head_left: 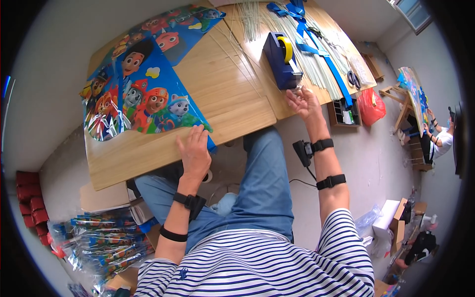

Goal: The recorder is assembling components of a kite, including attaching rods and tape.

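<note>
A blue printed foil sheet [173, 86] with cartoon figures lies folded on the left part of the wooden table. My left hand [194, 154] rests on its near right corner, fingers stretched out flat. To the right stands a dark blue tape dispenser [278, 64] holding a yellow-cored roll of tape [285, 49]. My right hand [305, 103] is at the dispenser's near end, just below the cutter. Its fingers are bent together around a small shiny bit that looks like the clear tape end, mostly hidden by the fingertips.
Thin pale sticks [316, 69], blue ribbon [334, 74] and scissors [353, 79] lie at the table's right. Below that edge are an open box [345, 113] and a red plastic bag [371, 106]. Packed foil items [109, 242] stand lower left. Another person works far right.
</note>
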Available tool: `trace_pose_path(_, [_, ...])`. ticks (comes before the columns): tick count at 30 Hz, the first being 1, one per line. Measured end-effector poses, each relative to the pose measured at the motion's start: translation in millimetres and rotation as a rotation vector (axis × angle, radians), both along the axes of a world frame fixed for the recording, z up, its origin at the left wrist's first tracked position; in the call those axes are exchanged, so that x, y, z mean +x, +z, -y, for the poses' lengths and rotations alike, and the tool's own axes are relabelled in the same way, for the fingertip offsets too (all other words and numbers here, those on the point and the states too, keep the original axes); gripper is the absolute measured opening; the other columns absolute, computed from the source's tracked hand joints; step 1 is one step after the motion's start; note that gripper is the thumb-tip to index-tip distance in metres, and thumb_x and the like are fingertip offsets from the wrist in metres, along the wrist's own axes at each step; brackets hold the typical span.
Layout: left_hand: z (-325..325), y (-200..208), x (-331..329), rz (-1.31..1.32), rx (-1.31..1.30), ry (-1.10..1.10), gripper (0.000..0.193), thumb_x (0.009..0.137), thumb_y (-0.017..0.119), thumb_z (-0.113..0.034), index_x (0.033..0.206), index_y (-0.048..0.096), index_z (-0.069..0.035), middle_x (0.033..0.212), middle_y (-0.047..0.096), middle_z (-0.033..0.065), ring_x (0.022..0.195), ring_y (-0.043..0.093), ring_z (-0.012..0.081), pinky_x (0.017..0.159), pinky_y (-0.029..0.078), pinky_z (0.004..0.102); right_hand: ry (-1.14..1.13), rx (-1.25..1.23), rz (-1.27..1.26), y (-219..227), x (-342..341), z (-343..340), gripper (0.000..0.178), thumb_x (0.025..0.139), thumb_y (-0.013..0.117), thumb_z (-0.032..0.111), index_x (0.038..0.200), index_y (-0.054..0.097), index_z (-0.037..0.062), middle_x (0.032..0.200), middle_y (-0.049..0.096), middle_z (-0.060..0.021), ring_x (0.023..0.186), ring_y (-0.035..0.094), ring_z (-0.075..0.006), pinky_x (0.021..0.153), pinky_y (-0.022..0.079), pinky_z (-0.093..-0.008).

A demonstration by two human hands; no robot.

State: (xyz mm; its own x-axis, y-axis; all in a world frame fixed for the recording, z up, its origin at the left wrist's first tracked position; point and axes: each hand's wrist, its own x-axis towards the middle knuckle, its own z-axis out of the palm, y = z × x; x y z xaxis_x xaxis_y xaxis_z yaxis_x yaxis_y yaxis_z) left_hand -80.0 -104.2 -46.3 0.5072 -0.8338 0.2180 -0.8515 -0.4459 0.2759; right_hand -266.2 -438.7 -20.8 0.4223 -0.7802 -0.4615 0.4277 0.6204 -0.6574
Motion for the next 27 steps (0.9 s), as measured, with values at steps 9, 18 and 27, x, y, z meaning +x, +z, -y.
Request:
trace_pose_path(9, [-1.1,1.7,-2.4,-0.004,-0.009,0.009,0.041,0.082,0.058,0.0,0.123,0.06,-0.005,0.137,0.054,0.0063,0.136,0.044,0.0238,0.108,0.026,0.0689,-0.136,0.146,0.143,3.4,17.3,1.1,0.015,0.091,0.066,0.005,0.093,0.053,-0.0019,0.089,0.061,-0.015,0.087,0.069,-0.0306,0.088,0.059,-0.0488])
trace_pose_path(18, [6.7,3.0,-2.7,-0.015,-0.067,0.044,0.032,0.082,0.057,-0.001,0.113,0.061,-0.005,0.134,0.054,0.0081,0.134,0.046,0.0257,0.108,0.025,0.0684,-0.171,-0.017,-0.203,-25.7,20.8,51.2,0.008,0.087,0.063,-0.003,0.091,0.057,-0.0012,0.072,0.063,-0.0115,0.055,0.06,-0.0201,0.062,0.059,-0.0396])
trace_pose_path(27, [4.1,0.6,-8.8,-0.004,-0.106,0.041,0.036,0.082,0.058,0.0,0.117,0.06,-0.004,0.129,0.054,0.0095,0.132,0.047,0.0263,0.105,0.026,0.0712,-0.065,-0.186,-0.59,-27.0,23.8,4.3,0.006,0.087,0.059,-0.002,0.085,0.059,0.0028,0.07,0.057,-0.0063,0.052,0.052,-0.0145,0.053,0.049,-0.0324])
